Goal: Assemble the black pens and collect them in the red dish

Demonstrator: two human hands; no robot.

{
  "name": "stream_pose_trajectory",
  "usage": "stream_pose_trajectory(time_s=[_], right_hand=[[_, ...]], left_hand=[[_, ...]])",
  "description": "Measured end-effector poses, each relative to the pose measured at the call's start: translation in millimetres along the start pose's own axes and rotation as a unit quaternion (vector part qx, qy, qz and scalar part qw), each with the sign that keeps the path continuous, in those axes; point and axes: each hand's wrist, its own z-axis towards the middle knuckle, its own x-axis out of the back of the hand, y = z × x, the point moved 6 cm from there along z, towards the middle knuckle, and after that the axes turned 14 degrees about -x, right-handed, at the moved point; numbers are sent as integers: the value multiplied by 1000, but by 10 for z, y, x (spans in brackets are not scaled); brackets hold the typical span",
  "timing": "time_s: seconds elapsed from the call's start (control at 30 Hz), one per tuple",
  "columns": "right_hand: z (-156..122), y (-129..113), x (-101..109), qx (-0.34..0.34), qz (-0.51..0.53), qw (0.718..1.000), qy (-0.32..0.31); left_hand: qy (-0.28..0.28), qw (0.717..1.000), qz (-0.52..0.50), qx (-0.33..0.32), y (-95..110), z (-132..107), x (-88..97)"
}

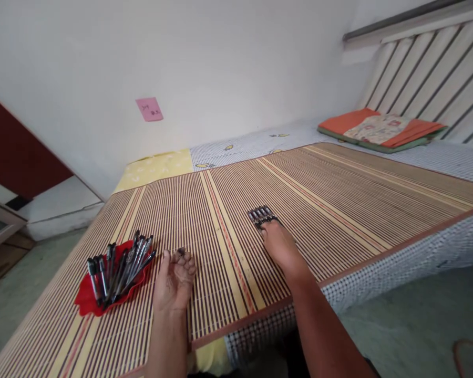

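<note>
My right hand (278, 240) reaches down onto a neat row of dark pens (261, 213) lying side by side on the striped bamboo mat (236, 194). Its fingers are closed at the near ends of these pens; the fingertips are partly hidden behind the hand. My left hand (176, 275) rests palm up above the mat, fingers loosely curled and thumb apart, with no pen in the palm. A small dark spot shows at its fingertips, too small to name. Left of it, a red scalloped dish (87, 300) holds several loose pens (120, 270) with black caps, pointing different ways.
The mat covers a bed with a checked sheet (244, 144) and a yellow patterned cloth (157, 167). A folded orange and green cloth (382, 128) lies at the back right, near a white slatted radiator (437, 68). A pink note (148, 109) is on the wall.
</note>
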Motion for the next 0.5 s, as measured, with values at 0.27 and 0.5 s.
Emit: stream_pose_trajectory(time_s=[0.27,0.5], right_hand=[[12,74,-85,-7,-58,998,-16],[3,34,-110,-9,-54,998,-34]], left_hand=[[7,1000,0,7,-11,-13,-12],[7,1000,4,14,-17,-26,-40]])
